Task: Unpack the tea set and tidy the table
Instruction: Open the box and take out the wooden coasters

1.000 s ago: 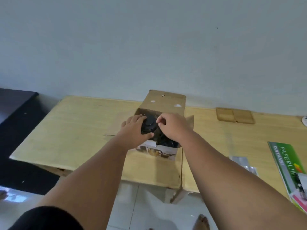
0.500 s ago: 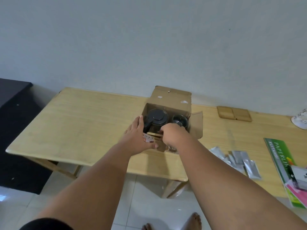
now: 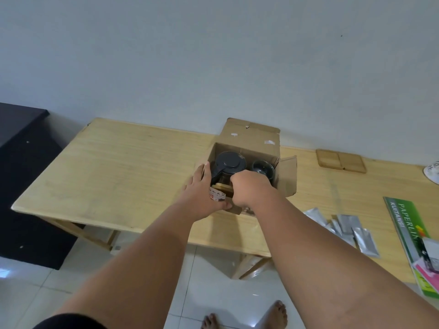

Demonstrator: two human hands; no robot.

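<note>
An open cardboard box (image 3: 251, 141) stands on the wooden table (image 3: 133, 167) with its flaps up. Inside it sit a teapot with a dark lid (image 3: 229, 162) on the left and a dark cup (image 3: 262, 166) on the right. A wooden piece (image 3: 219, 186) shows at the box's near side. My left hand (image 3: 202, 193) grips the box's near left corner, thumb on the printed front. My right hand (image 3: 249, 188) is curled into a fist at the near edge, just in front of the teapot. What its fingers close on is hidden.
Two wooden coasters (image 3: 341, 160) lie by the wall at the right. Several silver sachets (image 3: 349, 227) and a green Paperline book (image 3: 408, 231) lie near the right front edge. Dark furniture (image 3: 21, 162) stands left of the table. My bare feet (image 3: 280, 313) are on the tiled floor.
Both hands left the teapot lid. The left one went to the box's near left corner, the right one down to the near edge. The lid and cup came into view.
</note>
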